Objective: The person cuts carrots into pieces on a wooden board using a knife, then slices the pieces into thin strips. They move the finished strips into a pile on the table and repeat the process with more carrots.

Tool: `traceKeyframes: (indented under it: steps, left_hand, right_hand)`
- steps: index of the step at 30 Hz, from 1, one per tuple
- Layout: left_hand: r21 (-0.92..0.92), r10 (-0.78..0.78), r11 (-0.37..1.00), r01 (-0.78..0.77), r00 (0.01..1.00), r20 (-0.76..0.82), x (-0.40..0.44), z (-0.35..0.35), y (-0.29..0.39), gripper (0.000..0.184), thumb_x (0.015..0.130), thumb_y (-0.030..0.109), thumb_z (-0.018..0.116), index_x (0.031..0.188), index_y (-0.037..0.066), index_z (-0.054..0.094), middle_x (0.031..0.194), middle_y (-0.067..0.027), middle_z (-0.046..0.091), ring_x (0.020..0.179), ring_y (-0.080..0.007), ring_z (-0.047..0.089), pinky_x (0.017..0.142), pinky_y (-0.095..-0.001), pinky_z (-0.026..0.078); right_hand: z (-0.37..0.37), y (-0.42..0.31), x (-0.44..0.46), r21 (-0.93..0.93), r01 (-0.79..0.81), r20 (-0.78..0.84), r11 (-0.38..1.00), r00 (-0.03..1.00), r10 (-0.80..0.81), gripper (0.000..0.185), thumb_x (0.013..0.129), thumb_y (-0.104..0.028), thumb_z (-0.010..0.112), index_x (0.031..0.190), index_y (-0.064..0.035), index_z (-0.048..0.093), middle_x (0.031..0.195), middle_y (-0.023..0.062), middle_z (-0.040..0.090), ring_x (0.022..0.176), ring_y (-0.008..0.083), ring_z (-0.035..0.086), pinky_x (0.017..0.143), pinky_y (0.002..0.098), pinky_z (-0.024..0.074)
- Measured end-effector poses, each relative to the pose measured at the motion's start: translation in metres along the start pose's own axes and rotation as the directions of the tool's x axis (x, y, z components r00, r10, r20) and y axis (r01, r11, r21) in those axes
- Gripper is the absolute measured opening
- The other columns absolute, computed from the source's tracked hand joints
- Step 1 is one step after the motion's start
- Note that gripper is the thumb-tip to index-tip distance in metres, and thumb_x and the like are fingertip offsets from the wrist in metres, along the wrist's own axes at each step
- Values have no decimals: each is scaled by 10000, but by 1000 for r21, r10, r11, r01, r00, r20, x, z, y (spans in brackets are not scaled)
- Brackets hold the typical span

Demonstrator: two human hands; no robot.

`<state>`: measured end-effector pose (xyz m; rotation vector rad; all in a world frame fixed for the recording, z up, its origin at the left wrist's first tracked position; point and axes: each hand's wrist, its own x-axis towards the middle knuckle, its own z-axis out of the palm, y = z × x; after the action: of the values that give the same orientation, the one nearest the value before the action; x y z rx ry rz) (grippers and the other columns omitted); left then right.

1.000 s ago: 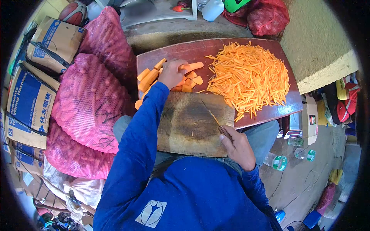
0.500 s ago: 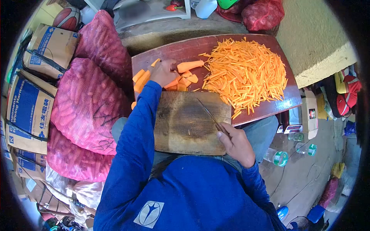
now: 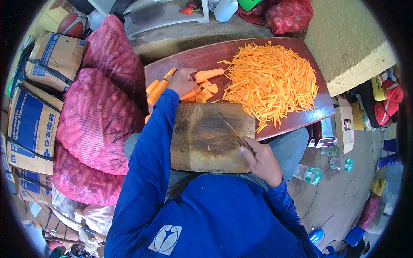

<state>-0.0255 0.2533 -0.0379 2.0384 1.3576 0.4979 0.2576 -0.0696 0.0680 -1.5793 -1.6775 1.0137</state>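
My left hand (image 3: pixel 182 81) is over the peeled carrot pieces (image 3: pixel 157 92) at the left of the reddish table (image 3: pixel 193 58); its fingers are bent among them, and what they grip, if anything, is hidden. Just right of it lies a thick carrot piece (image 3: pixel 209 75). My right hand (image 3: pixel 262 161) is closed round the handle of a knife (image 3: pixel 230 125), whose thin blade points up and left over the worn wooden cutting board (image 3: pixel 211 152). A large heap of carrot strips (image 3: pixel 273 81) covers the right part of the table.
Pink mesh sacks (image 3: pixel 97 122) and cardboard boxes (image 3: pixel 32 127) stand at the left. A rough wall (image 3: pixel 352 43) rises at the right. Plastic bottles (image 3: pixel 307 174) lie on the floor, with an open carton (image 3: pixel 344 124) beside the table. A red mesh bag (image 3: pixel 289 16) sits behind.
My left hand has shifted left off the thick carrot piece to the pieces beside it. The knife stays in my right hand over the board. The whole view has shifted slightly.
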Motion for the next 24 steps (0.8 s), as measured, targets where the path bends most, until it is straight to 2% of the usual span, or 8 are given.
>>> traceKeyframes:
  steps: [4,6,7,9,12,19,22,24]
  left_hand:
    - [196,-27,980,34,999,-36,-18,-15,47,378,772,225,806,1125,93,836,937,-145,807,1006,-363,765,905,-524,570]
    - [497,-166,860,117,985,55,-20,-17,58,341,756,324,820,1031,124,844,985,-129,802,1181,-406,706,980,-708,462]
    - [497,-167,860,118,984,55,-23,-18,63,341,756,324,820,1031,124,844,985,-129,802,1181,-406,706,980,-708,462]
    - [539,-177,835,109,981,76,-30,-20,72,401,738,399,826,1032,128,844,1145,-134,785,1324,-444,617,1005,-826,344]
    - [610,-184,781,134,983,20,-26,-8,67,429,722,397,847,1053,125,840,1280,-142,747,1316,-422,620,1054,-804,349]
    - [499,-232,850,171,971,63,-23,-10,60,422,701,323,865,1070,120,828,1299,-150,732,1332,-408,613,1088,-817,327]
    - [408,-199,898,164,979,44,-18,-10,36,351,701,305,884,968,93,802,1185,-144,763,1219,-369,680,1008,-789,374]
    - [202,-150,972,120,979,141,-15,-14,29,282,716,232,907,860,56,741,1017,-126,771,1025,-320,727,895,-642,464]
  right_hand:
    - [0,0,0,-11,-3,4,1000,1000,4,359,1028,-207,710,1280,47,678,905,330,707,861,520,719,742,525,572]
    - [0,-1,0,-5,2,4,1000,1000,-2,356,1028,-204,710,1275,49,678,901,331,705,857,520,718,737,525,571]
    - [0,-2,0,0,10,7,1000,1000,-10,353,1028,-202,710,1271,52,678,897,333,703,852,520,718,732,526,570]
    - [1,-1,0,6,17,10,1000,1000,-17,351,1028,-202,709,1267,52,678,897,334,702,854,522,717,732,526,570]
    - [2,2,-1,2,19,7,1000,1000,-19,347,1029,-206,707,1265,48,680,900,334,702,860,523,717,736,527,570]
    - [2,-2,-1,4,-12,11,1000,1000,12,370,1032,-234,710,1271,46,687,922,336,713,889,524,722,763,535,577]
    - [4,2,-2,4,-4,-2,1000,1000,4,379,1030,-235,712,1278,50,687,929,340,714,896,526,721,768,536,578]
    - [6,6,-2,1,9,-11,1000,1000,-9,380,1030,-234,712,1281,50,687,928,341,714,896,526,722,767,535,578]
